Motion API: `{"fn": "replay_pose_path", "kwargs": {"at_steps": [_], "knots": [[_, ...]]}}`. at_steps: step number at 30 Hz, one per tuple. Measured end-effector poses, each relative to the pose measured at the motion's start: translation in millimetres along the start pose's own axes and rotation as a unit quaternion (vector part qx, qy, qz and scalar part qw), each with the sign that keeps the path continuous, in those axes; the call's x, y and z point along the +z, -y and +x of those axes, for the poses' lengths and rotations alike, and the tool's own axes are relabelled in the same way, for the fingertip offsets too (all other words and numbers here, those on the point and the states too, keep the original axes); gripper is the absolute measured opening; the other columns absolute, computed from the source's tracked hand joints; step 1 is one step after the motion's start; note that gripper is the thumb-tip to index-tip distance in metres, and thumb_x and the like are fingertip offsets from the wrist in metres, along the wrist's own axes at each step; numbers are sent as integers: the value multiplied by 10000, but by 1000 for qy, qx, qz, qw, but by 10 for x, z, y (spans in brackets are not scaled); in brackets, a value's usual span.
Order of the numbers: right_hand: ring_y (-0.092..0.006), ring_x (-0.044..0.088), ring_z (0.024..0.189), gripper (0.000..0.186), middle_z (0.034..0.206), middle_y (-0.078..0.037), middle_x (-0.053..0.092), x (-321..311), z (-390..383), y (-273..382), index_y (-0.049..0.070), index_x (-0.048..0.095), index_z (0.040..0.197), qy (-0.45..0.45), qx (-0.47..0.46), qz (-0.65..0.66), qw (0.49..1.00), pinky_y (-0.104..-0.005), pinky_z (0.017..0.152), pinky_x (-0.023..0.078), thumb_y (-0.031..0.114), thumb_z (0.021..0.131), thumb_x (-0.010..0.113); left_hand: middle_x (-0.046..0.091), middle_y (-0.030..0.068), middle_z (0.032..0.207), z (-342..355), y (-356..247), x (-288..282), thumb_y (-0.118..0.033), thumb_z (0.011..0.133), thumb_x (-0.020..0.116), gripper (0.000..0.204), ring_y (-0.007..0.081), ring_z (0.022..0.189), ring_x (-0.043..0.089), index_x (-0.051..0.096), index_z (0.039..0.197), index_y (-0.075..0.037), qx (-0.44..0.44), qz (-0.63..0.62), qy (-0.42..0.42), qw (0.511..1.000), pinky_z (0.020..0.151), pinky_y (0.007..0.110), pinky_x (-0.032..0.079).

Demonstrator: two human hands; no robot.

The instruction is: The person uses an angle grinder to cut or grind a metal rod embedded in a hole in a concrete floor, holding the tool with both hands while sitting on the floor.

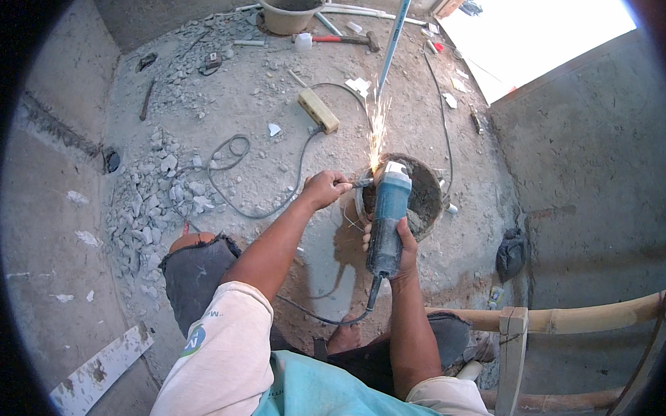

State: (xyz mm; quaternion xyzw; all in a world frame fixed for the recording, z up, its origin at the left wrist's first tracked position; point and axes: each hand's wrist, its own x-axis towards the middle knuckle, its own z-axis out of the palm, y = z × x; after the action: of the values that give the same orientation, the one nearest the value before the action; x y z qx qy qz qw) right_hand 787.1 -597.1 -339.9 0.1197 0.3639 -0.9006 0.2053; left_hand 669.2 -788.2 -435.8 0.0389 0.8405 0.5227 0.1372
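Bare concrete floor, dusty, walled on three sides, bright opening at the far right corner. I see my right hand (393,242) wrapped tight around the body of a blue angle grinder (387,213), grip fully closed on it, cord running back toward my knees. My left hand (323,188) pinches a thin metal piece (360,183) and holds it against the grinder's front end; grip narrow, fingers closed on the piece. Sparks (378,129) fly away from me toward the far wall, so grinding looks to be under way, not finished. How much of the piece is already worked I can't judge.

Both sit over a dark round bucket (421,197) near the middle of the floor, right of centre. An extension socket block (318,109) lies further out, its grey cable (259,203) looping back to the left. Rubble pile (157,199) along the left edge of the floor. A second bucket (291,8) and a hammer (349,39) lie at the far edge. Bamboo rail (571,318) at the near right.

Hidden: the disc itself is behind the grinder head and spark glare; the metal piece is too small to identify; bucket contents are murky.
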Motion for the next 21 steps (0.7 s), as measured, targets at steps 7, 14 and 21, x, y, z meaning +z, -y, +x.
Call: {"fn": "replay_pose_path", "kwargs": {"at_steps": [7,14,21], "knots": [[-270,664,770,643,945,-198,624,-59,15,-10,-82,469,1163,-2,9,-15,1000,-370,666,578,500,893,520,675,98,844,-18,-37,-7,-298,786,696,277,195,809,631,699,935,-65,-5,-3,7,1000,767,332,479],[-279,667,767,607,959,-193,635,-65,40,-12,-64,512,1118,1,4,-5,1000,-379,671,571,502,897,509,673,99,857,-19,-39,-18,-315,781,702,288,205,822,631,698,942,-76,-12,3,5,1000,771,340,478],[-271,662,766,670,932,-202,616,-1,31,3,-88,444,1188,3,-5,-14,1000,-367,661,583,499,881,543,683,112,888,-21,-38,-4,-318,780,703,292,211,853,641,699,954,-83,-12,4,4,1000,792,344,480]]}}
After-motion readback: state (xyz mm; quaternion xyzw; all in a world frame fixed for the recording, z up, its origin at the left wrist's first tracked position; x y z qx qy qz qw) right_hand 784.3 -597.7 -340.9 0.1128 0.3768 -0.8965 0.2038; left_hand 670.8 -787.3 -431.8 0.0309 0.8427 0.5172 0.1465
